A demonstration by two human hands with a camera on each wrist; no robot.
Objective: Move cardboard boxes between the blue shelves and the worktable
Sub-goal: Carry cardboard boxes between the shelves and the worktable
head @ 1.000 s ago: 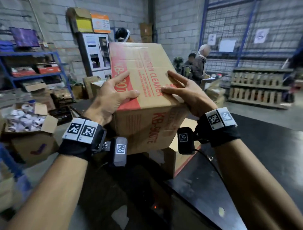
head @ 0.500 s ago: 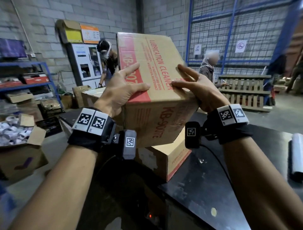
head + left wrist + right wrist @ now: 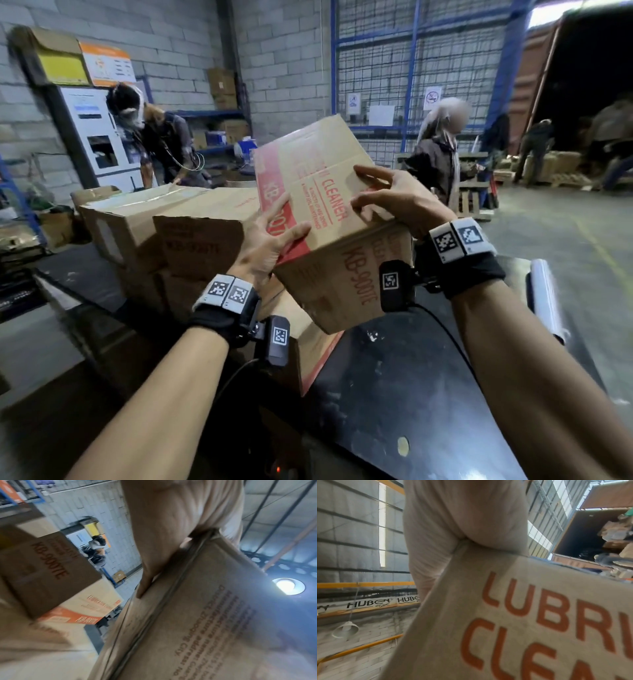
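**Both hands hold a tilted box in mid-frame**

Left hand (image 3: 270, 236) and right hand (image 3: 394, 202) clasp the cardboard box (image 3: 329, 219) from either side, fingers laid over its top, raised and tilted above the dark surface (image 3: 394, 394). Stacked boxes (image 3: 191, 233) sit centre-left; blue shelves (image 3: 219, 116), seemingly stocked, stand upper centre.

Right hand (image 3: 467, 520) pressed against tilted cardboard box (image 3: 488, 628) with orange lettering.
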